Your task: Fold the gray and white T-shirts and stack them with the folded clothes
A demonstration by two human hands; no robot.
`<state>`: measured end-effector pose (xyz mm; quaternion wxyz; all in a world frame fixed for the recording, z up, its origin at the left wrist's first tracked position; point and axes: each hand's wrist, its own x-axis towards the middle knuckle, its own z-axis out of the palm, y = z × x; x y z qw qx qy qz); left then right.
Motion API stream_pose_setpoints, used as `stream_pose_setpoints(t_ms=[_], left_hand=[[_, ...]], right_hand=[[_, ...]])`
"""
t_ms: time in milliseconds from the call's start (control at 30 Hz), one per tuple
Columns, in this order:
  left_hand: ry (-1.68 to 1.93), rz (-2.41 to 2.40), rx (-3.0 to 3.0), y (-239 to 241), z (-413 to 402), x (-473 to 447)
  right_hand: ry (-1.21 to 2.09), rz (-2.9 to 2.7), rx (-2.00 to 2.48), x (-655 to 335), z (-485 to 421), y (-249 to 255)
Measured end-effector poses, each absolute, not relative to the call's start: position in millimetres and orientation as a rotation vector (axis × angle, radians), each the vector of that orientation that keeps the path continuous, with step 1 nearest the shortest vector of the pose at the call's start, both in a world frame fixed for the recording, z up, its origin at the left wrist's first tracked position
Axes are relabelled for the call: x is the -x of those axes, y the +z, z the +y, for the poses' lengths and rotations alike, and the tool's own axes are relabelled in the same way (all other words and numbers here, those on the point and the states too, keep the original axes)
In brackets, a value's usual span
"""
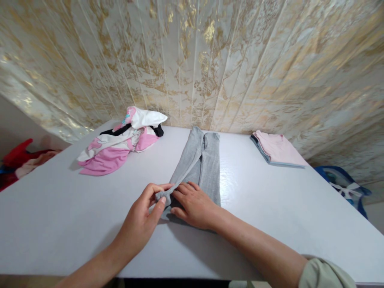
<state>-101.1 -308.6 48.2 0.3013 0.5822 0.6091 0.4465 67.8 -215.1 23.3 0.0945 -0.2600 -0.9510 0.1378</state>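
Grey leggings (201,160) lie lengthwise on the white table (270,208), folded leg on leg, running from the wall toward me. My left hand (142,218) pinches the near left corner of the leggings between thumb and fingers. Beside it, my right hand (193,204) lies on the near end of the fabric with its fingers stretched flat, pressing it down.
A loose pile of pink, white and black clothes (120,144) sits at the back left. A folded pink and grey stack (277,149) rests at the back right. Red clothes (21,160) lie off the table's left edge, a blue bag (345,186) off the right. A marbled wall stands behind.
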Motion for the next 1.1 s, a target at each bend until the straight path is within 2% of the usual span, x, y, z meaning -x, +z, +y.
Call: stream_pose_setpoints(t_ms=[133,367,567,833,1100], left_hand=[[1.16,1.618,-1.605,45,-311,99],[1.084,1.635,-1.728,42,-310,95],[1.141,1.737,-1.735,33,-311,107],[1.088,1.82,-1.901,36,-315,107],[0.889,1.649,-2.068,26,-316,100]], right_hand=[[0.296,-2.799,0.951,-64,-206,22],[0.217,-2.84,0.833,-45,-186,10],[0.314,-2.803,0.889,-65,-207,18],[0.503,-2.865,0.509,-57,-244,28],[0.488,-2.75,0.913,-126,-263,41]])
